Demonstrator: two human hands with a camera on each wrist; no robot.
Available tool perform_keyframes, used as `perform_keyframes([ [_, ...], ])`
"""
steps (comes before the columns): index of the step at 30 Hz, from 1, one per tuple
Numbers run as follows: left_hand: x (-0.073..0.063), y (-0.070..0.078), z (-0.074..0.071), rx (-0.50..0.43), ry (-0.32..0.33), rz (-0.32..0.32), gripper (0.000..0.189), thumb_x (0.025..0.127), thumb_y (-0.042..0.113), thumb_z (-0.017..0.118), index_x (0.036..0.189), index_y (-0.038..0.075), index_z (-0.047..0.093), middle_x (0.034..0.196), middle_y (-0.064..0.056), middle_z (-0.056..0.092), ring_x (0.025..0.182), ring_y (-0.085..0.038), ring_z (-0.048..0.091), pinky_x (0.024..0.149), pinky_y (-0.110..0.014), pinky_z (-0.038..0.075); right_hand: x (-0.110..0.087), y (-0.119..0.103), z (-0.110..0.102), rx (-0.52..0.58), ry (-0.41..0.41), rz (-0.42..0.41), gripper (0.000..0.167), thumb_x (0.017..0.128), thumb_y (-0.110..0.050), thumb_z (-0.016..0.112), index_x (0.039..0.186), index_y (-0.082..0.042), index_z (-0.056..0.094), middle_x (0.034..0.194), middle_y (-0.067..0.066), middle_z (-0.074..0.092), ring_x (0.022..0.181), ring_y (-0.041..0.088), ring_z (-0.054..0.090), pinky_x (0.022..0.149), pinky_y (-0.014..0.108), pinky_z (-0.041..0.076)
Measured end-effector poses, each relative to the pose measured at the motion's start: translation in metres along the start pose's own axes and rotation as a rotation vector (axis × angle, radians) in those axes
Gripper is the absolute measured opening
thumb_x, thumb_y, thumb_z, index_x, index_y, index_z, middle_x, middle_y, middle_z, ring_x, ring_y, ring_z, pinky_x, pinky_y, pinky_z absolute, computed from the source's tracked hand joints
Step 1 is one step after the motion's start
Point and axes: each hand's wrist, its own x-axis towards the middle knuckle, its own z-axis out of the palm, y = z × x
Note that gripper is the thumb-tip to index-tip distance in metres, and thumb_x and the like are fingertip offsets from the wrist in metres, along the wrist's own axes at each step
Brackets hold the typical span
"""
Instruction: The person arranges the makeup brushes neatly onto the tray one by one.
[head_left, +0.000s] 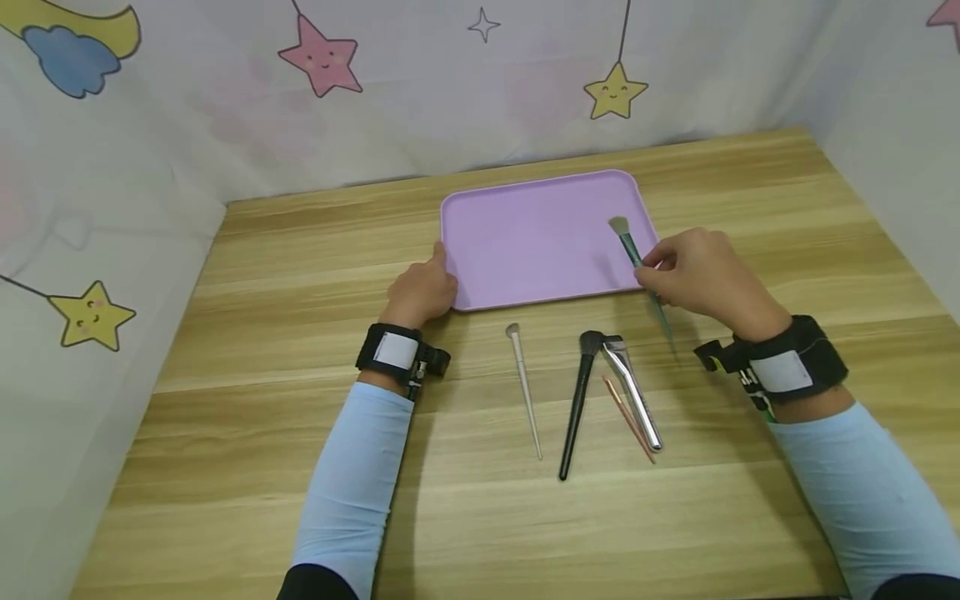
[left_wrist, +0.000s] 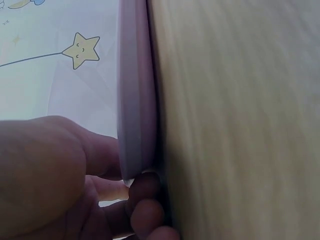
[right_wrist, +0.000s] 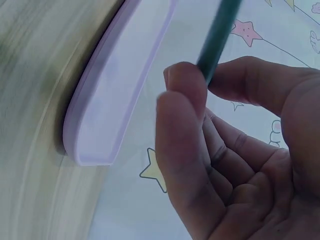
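My right hand [head_left: 693,275] pinches a green-handled makeup brush [head_left: 632,248] between thumb and fingertips, over the right edge of a purple tray [head_left: 540,237]. The brush's pale bristles point away over the tray and its thin handle end slants down toward me. In the right wrist view the green handle [right_wrist: 218,42] runs up out of the fingertips. My left hand [head_left: 422,292] grips the tray's left edge near its front corner. The left wrist view has the thumb against the tray wall [left_wrist: 135,100] and curled fingers [left_wrist: 147,217] low beside the tabletop.
In front of the tray lie a slim pale brush [head_left: 525,387], a black brush [head_left: 577,404], a silver-handled brush [head_left: 636,396] and a thin copper-coloured stick [head_left: 628,419]. The wooden table [head_left: 300,300] meets a star-printed curtain [head_left: 420,108] behind.
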Motion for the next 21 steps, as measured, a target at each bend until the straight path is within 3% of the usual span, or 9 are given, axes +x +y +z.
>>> perform_keyframes([
  [21,0.002,0.000,0.000,0.009,-0.001,-0.011,0.066,0.104,0.026,0.031,0.163,0.009,0.009,0.139,-0.028,0.053,0.106,-0.038,0.057,0.087,-0.053,0.047,0.014,0.005,-0.003,0.002,0.048,0.029,0.027,0.093,-0.020,0.068,0.092,0.006,0.075,0.060,0.006,0.064,0.051,0.020,0.059,0.045,0.029,0.043],
])
